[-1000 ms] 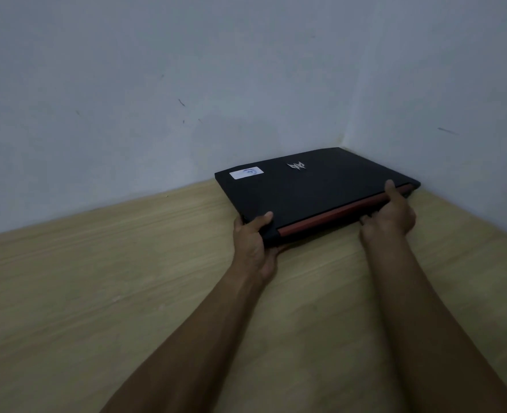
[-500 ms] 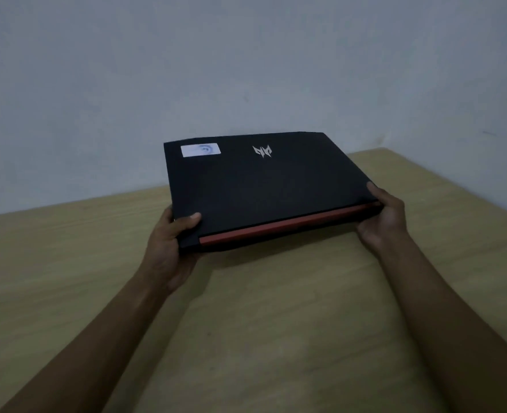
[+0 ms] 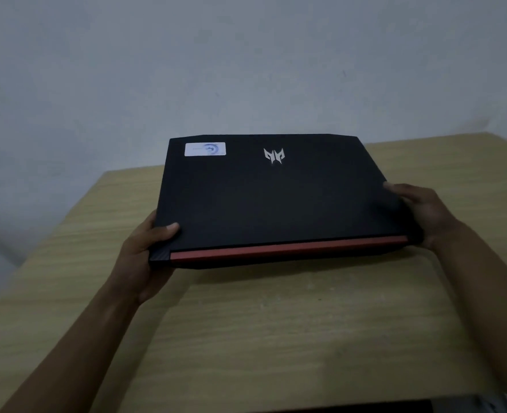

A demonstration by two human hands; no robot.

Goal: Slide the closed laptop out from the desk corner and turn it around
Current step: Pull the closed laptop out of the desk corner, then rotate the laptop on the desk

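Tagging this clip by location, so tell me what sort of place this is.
Probably a plain room at home or in an office: a light wooden desk stands against bare pale walls, and both hands hold a closed black laptop above it.

Pale wood-grain desk (image 3: 276,338) set against a plain grey-white wall (image 3: 246,70) — faint scuff marks on the paint — and a dark, blurred object (image 3: 395,408) at the bottom edge.
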